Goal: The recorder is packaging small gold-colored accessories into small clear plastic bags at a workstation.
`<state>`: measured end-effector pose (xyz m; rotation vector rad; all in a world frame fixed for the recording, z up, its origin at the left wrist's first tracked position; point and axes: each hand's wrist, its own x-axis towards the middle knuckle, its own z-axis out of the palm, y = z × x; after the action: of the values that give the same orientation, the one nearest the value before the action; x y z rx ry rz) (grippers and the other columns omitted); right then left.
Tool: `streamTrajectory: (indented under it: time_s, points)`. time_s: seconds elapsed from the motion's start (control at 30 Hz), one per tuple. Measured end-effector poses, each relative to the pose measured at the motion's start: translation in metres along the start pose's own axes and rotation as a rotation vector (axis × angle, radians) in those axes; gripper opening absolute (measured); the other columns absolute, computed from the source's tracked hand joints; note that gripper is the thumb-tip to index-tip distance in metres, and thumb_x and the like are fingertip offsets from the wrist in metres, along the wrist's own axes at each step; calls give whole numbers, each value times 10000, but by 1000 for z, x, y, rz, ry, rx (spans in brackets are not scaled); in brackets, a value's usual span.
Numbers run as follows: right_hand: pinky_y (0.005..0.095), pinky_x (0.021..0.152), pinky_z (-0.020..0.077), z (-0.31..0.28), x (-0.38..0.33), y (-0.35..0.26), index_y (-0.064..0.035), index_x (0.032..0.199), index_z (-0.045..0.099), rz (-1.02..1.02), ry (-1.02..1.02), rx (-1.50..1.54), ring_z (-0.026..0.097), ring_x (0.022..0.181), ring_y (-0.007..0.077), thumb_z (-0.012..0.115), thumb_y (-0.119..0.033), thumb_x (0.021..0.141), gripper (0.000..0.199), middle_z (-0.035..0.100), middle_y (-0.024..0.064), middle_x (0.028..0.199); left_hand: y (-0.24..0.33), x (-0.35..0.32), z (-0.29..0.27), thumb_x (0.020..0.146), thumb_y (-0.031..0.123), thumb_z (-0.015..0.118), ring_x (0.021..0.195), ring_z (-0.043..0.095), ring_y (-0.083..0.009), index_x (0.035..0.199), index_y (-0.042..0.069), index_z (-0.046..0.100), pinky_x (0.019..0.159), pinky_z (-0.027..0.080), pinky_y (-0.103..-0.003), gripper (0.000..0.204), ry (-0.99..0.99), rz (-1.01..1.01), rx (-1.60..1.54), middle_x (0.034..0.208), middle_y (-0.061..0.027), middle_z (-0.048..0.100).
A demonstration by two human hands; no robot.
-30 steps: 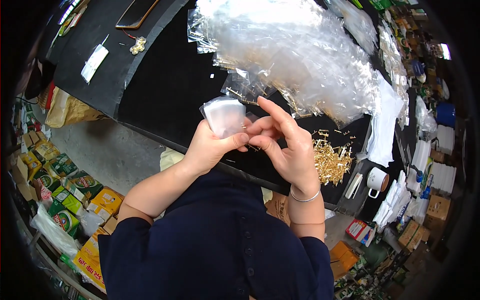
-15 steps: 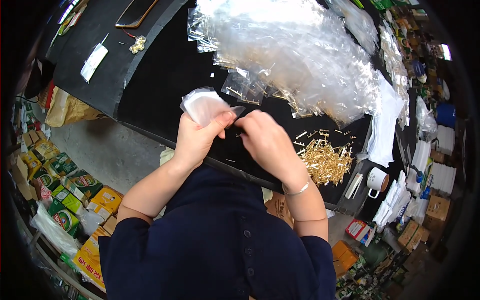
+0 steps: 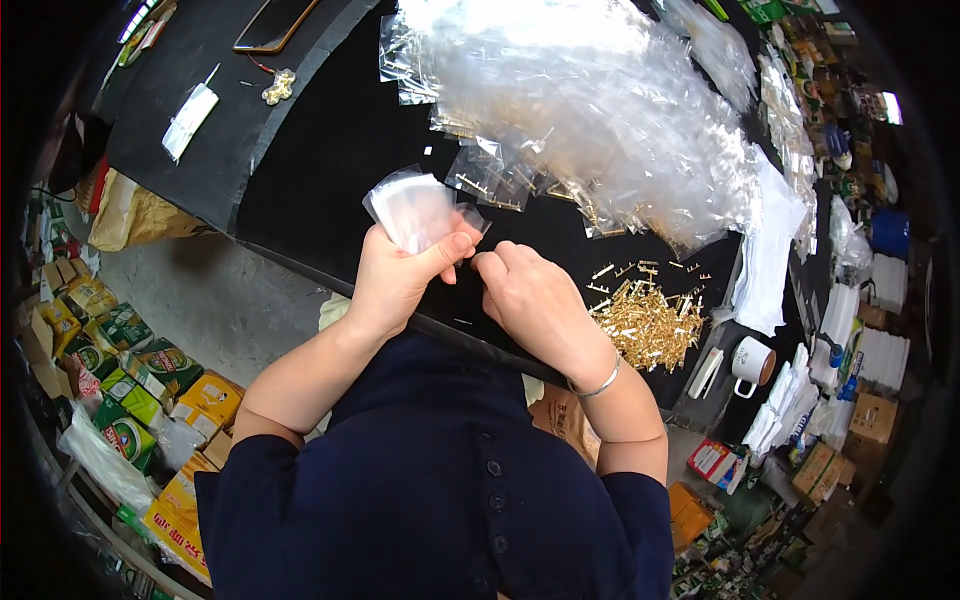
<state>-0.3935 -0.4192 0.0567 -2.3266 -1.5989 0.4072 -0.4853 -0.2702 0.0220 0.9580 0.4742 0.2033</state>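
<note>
From the head camera we see our left hand (image 3: 400, 275) gripping a small clear bag (image 3: 415, 208) above the near edge of the black tabletop (image 3: 330, 160). Our right hand (image 3: 540, 305) sits just right of the bag, fingers curled and pinched at its mouth; we cannot tell what they hold. Right of that hand lies a pile of gold pins (image 3: 648, 325); beyond the bag lies a heap of clear bags (image 3: 590, 110).

Brass pins (image 3: 648, 322) right of hands (image 3: 470, 280)
</note>
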Motion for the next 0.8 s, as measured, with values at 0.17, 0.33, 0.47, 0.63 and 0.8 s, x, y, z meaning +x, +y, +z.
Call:
streamTrajectory:
  time_s: [0.17,0.33,0.47,0.63,0.8]
  points:
    - [292,634,511,-15,0,11,12,879,636,82,293,381,615,721,196,655,62,754,136,591,102,809,0,-2,2,848,105,731,718,602,-108,934,1,630,533,462,-209,168,-17,4,55,874,-81,650]
    - [214,591,493,-40,5,1,26,882,670,135,646,825,610,685,110,659,100,773,133,642,82,860,-2,-7,10,839,116,743,698,598,-105,937,-3,631,529,468,-208,191,-88,12,77,873,-77,650]
    - [210,607,486,-40,2,0,32,913,676,60,681,732,606,703,106,666,97,786,144,654,88,884,-3,-8,18,840,112,741,684,596,-106,951,-6,631,532,477,-213,195,-122,21,67,873,-72,652]
    - [221,620,488,-37,-2,4,35,976,679,-10,495,651,615,721,135,685,75,796,185,656,93,848,-4,-11,20,841,117,745,676,601,-111,995,-8,622,560,495,-227,233,-143,3,76,870,-64,653]
    - [247,631,504,-35,-8,5,22,1045,670,45,408,716,624,704,163,696,56,794,254,657,93,806,-15,-11,24,877,142,710,728,614,-114,1069,-12,607,597,504,-238,267,-129,26,-2,887,-73,652]
